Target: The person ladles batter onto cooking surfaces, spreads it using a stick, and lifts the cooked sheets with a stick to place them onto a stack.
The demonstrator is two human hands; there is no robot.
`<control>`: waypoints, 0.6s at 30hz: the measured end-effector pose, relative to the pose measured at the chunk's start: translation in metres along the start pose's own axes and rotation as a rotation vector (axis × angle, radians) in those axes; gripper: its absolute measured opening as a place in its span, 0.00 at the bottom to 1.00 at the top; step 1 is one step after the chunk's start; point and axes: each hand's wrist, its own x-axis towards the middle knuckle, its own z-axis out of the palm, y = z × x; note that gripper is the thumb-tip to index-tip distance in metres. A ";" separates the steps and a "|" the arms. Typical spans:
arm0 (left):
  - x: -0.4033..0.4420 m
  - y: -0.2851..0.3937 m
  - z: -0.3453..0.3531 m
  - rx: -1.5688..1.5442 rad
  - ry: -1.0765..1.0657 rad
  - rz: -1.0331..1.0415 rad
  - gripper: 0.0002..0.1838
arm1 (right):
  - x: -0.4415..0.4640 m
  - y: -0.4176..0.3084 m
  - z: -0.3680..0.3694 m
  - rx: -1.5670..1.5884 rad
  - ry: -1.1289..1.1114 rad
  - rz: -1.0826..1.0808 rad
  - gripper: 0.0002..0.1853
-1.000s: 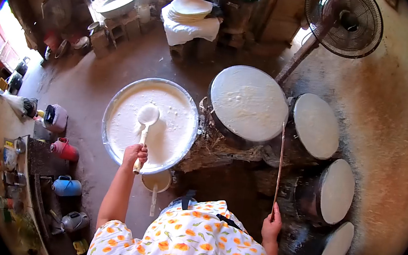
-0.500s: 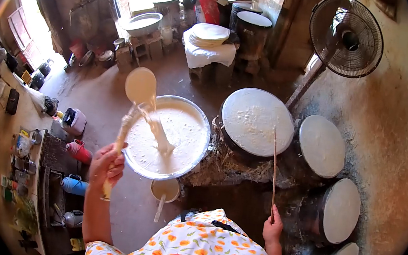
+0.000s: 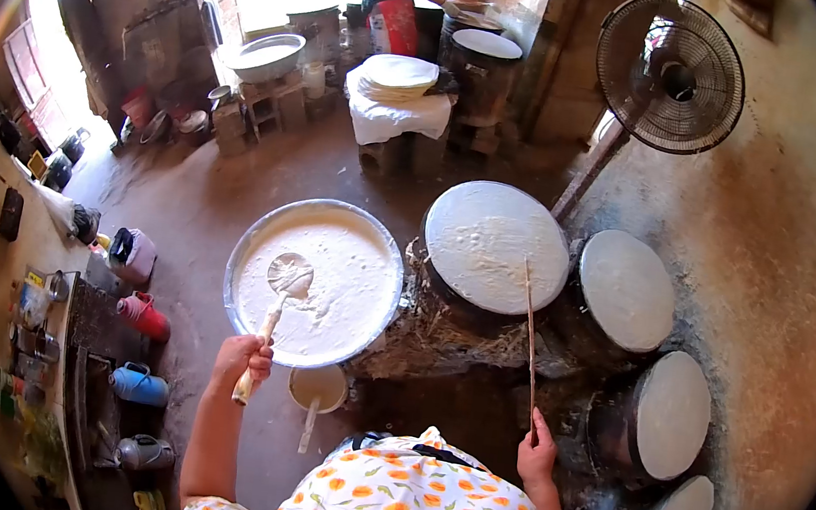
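Note:
My left hand (image 3: 243, 359) is closed round the pale handle of a ladle (image 3: 290, 275), whose bowl rests at the surface of white batter in a wide basin (image 3: 233, 308). In my right hand (image 3: 537, 451) is a thin wooden stick (image 3: 530, 335), pointing up and away from me. The stick's tip lies over the near right part of a large round griddle (image 3: 496, 247) coated with white batter, bumpy in the middle. Below the basin stands a small bucket (image 3: 318, 386) with a flat pale utensil (image 3: 309, 425) in it.
More coated round griddles (image 3: 625, 291) curve down the right side. A standing fan (image 3: 670, 73) is at upper right. Further back, a stack of flat round sheets (image 3: 396, 74) sits on white cloth, near a person in a red apron (image 3: 392, 24). Flasks (image 3: 140, 385) line the left.
The ladle has come down from above the basin, where batter was pouring off it, to the batter's surface. My left hand lowered with it. The stick's tip has shifted left over the griddle.

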 end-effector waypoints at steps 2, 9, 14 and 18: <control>-0.016 0.002 -0.002 -0.001 -0.110 0.071 0.12 | -0.002 -0.001 -0.002 -0.007 -0.003 0.009 0.22; -0.028 0.014 0.016 0.069 -0.163 0.338 0.13 | -0.001 -0.002 -0.003 0.086 -0.055 0.272 0.26; 0.027 0.011 0.001 -0.105 -0.035 0.029 0.12 | 0.000 -0.031 -0.009 0.402 -0.068 0.542 0.28; 0.005 0.016 0.032 -0.074 -0.358 0.203 0.14 | -0.010 -0.018 -0.010 0.288 -0.089 0.530 0.28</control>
